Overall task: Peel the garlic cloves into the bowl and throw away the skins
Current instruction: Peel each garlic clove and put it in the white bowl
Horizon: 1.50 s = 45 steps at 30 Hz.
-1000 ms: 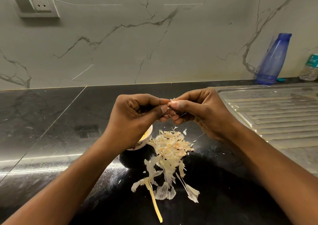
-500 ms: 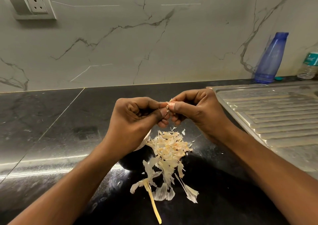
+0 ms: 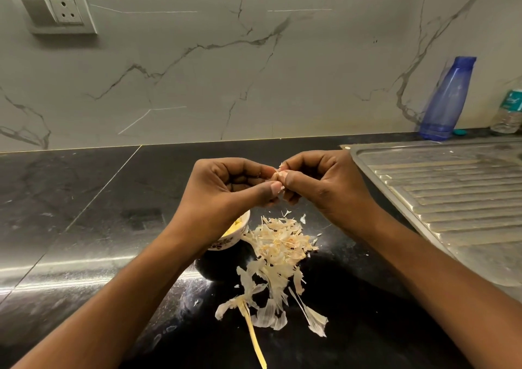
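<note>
View: one wide-angle camera, worn on the person's head.
Facing: forward and down over the black worktop [image 3: 84,199], toward the marble wall [image 3: 197,86].
Nearness: close; left hand [image 3: 226,193] and right hand [image 3: 327,190] sit mid-frame, with the forearms entering from the bottom corners.
Span: wall socket [image 3: 52,9] top left to sink drainboard [image 3: 457,196] right.

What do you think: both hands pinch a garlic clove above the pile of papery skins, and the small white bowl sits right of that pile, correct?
Not quite: the head view shows the small white patterned bowl left of the pale papery skin pile. The left hand and right hand do pinch the garlic clove.
</note>
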Each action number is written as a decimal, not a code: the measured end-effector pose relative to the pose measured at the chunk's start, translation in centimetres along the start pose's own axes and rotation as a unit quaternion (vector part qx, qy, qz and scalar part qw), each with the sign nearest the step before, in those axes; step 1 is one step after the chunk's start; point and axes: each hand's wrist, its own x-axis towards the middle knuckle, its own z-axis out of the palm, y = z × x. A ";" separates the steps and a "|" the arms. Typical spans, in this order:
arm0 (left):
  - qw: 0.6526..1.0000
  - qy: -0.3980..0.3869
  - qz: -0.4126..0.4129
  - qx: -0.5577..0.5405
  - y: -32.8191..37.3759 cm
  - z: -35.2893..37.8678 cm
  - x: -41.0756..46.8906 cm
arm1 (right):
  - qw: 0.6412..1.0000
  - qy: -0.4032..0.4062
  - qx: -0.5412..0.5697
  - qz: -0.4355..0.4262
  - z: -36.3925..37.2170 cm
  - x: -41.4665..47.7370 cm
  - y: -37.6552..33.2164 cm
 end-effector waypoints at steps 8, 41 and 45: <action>0.999 0.012 -0.023 -0.023 -0.2 0.0 0.2 | 1.000 -0.015 -0.010 -0.001 -0.2 0.2 0.0; 0.995 0.019 -0.066 -0.067 0.0 -1.0 0.5 | 0.997 -0.008 -0.060 -0.042 -1.2 0.2 -0.9; 0.998 0.005 -0.065 -0.025 -0.1 -0.7 0.4 | 0.997 -0.008 -0.062 -0.053 -1.4 0.4 -0.7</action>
